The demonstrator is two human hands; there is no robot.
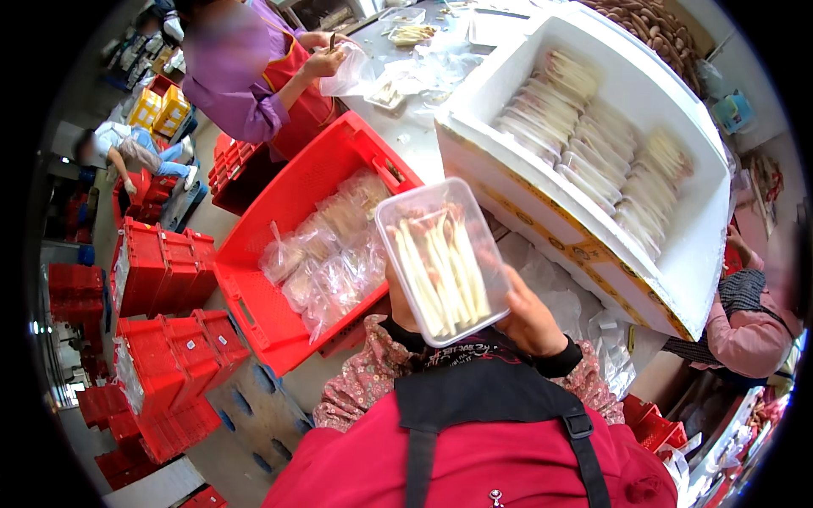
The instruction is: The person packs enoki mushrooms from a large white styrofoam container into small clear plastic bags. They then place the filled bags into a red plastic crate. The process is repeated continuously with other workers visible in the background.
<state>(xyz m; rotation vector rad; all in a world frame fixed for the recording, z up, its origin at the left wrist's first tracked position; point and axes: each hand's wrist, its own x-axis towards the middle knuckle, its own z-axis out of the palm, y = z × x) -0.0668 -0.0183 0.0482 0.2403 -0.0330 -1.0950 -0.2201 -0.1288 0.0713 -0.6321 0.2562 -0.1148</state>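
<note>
A clear plastic tray [443, 261] of pale stalks with pinkish tips is held up before my chest, tilted. My left hand [401, 295] supports its left side, mostly hidden behind it. My right hand [533, 314] grips its lower right edge. To the left, a red plastic crate [254, 295] holds several clear bags [327, 270] of pale contents. On the right stands a white foam box [467, 117] with printed tape along its side, and rows of similar filled trays [594, 155] stand packed inside.
A metal table [413, 136] bears plastic bags and trays. Beside it a co-worker in purple holds a bag and a small dark tool. Stacked red crates [159, 273] are at the left. Another person in pink is at the far right. Brown tubers [654, 25] lie beyond the foam box.
</note>
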